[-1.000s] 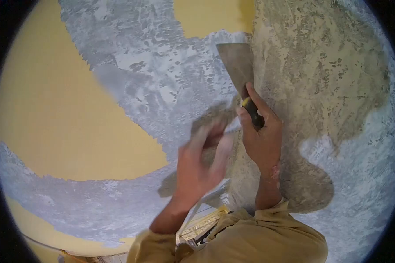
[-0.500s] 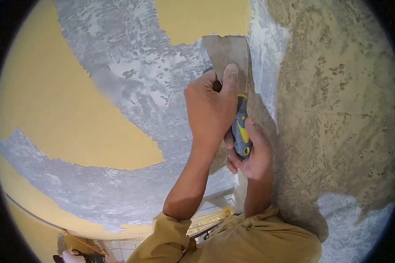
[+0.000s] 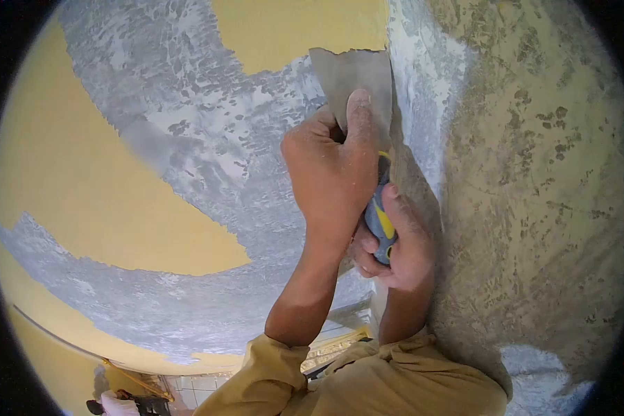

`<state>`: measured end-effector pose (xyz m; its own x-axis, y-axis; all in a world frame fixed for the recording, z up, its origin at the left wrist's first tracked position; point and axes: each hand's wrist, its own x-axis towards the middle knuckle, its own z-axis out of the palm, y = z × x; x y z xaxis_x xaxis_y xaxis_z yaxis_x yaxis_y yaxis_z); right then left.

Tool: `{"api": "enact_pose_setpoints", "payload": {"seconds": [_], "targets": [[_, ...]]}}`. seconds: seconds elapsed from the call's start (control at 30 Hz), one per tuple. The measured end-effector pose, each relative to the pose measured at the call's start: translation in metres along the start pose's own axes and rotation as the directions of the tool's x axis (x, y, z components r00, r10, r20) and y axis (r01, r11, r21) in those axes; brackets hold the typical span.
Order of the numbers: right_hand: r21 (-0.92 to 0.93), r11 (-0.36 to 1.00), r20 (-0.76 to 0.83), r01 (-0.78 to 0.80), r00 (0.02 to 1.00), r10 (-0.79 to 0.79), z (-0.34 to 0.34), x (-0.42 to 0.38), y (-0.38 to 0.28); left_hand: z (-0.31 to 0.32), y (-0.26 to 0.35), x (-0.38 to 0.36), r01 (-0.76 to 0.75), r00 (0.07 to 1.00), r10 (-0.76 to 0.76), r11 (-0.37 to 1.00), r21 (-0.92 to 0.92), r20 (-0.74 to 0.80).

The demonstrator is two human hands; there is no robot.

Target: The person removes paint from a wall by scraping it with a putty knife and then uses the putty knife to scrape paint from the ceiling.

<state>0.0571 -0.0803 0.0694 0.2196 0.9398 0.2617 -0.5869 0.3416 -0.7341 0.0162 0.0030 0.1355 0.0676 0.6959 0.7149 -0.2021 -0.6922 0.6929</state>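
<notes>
A scraper (image 3: 357, 73) with a wide, dusty metal blade and a blue-grey and yellow handle is held upright by both hands. Its front edge lies against the wall along the ragged lower border of a yellow paint patch (image 3: 298, 31), close to the corner. My left hand (image 3: 333, 166) is closed around the lower blade and upper handle, its thumb pressed flat on the metal; the other fingers are mostly hidden behind. Lower down, my right hand (image 3: 405, 243) wraps the handle's end, thumb along its side. Both hands are dusty.
The left wall (image 3: 208, 139) shows grey-white bare patches, with a large yellow painted area (image 3: 83, 159) farther left. A rough, mottled wall (image 3: 534, 173) meets it on the right. Far below at lower left, a person (image 3: 118, 402) is by a tiled floor (image 3: 194, 392).
The blade's edge sits slightly higher and farther left in view. My right hand's fingers now curl more closely around the handle's end. The view has shifted a little.
</notes>
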Motion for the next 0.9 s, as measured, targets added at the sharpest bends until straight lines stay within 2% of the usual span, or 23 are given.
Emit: {"api": "enact_pose_setpoints", "payload": {"seconds": [0.13,0.2,0.23,0.33,0.4,0.43,0.5,0.53,0.6,0.63,0.7,0.73,0.77,0.83,0.87,0.9], "targets": [[-0.079,0.996,-0.013,0.032,0.999,-0.033,0.002,-0.003,-0.006,0.004,0.002,-0.001,-0.023,0.999,0.026,0.997,0.067,-0.042],[-0.169,0.985,-0.104,0.033,0.993,-0.051,0.004,0.001,-0.005,0.005,-0.005,0.0,-0.039,0.998,0.042,0.998,0.052,-0.044],[-0.171,0.985,-0.095,0.035,0.994,-0.052,0.001,0.004,-0.001,0.003,-0.005,-0.001,-0.045,0.998,0.048,0.998,0.052,-0.05],[-0.135,0.991,-0.08,0.016,0.996,-0.027,-0.009,0.02,0.003,0.004,0.002,0.003,-0.088,0.991,0.1,0.987,0.132,-0.088],[0.019,0.998,-0.083,-0.063,0.994,0.065,-0.008,0.021,0.003,0.002,0.008,0.005,-0.18,0.972,0.22,0.922,0.341,-0.082],[0.018,0.997,-0.106,-0.081,0.991,0.083,-0.006,0.013,0.004,0.001,0.011,0.0,-0.154,0.978,0.192,0.928,0.339,-0.081],[0.042,0.999,-0.02,-0.019,1.0,0.019,0.007,0.016,-0.003,-0.004,0.024,0.009,-0.019,1.0,0.022,0.979,0.202,-0.012],[0.027,0.999,-0.02,-0.029,0.999,0.03,0.012,0.017,-0.004,-0.006,0.026,0.011,-0.008,1.0,0.013,0.981,0.194,-0.027],[0.027,1.0,-0.154,-0.016,0.988,0.02,0.022,0.019,-0.006,-0.007,0.029,0.017,-0.131,0.989,0.145,0.942,0.309,-0.022],[0.012,0.999,-0.16,-0.033,0.986,0.035,0.018,0.017,-0.005,-0.008,0.028,0.016,-0.111,0.991,0.128,0.946,0.303,-0.038],[0.067,0.997,-0.036,-0.033,0.999,0.036,0.014,0.024,-0.007,-0.009,0.029,0.022,-0.153,0.987,0.158,0.965,0.213,-0.009],[0.097,0.992,-0.217,-0.075,0.972,0.095,0.019,0.026,-0.008,-0.008,0.025,0.022,-0.091,0.996,0.091,0.981,0.172,0.01],[0.09,0.993,-0.22,-0.074,0.971,0.092,0.019,0.02,-0.008,-0.008,0.024,0.017,-0.09,0.996,0.09,0.982,0.165,0.008],[0.035,0.998,-0.168,-0.049,0.984,0.054,0.014,0.004,-0.007,-0.01,0.023,0.004,-0.05,0.998,0.054,0.988,0.144,-0.021],[0.028,0.997,-0.04,-0.077,0.996,0.078,0.008,-0.002,-0.004,-0.014,0.021,-0.002,0.016,0.999,-0.02,0.992,0.125,0.026],[0.034,0.997,-0.055,-0.075,0.996,0.077,0.005,-0.004,-0.005,-0.015,0.019,-0.004,0.025,0.999,-0.03,0.992,0.123,0.039]]}}
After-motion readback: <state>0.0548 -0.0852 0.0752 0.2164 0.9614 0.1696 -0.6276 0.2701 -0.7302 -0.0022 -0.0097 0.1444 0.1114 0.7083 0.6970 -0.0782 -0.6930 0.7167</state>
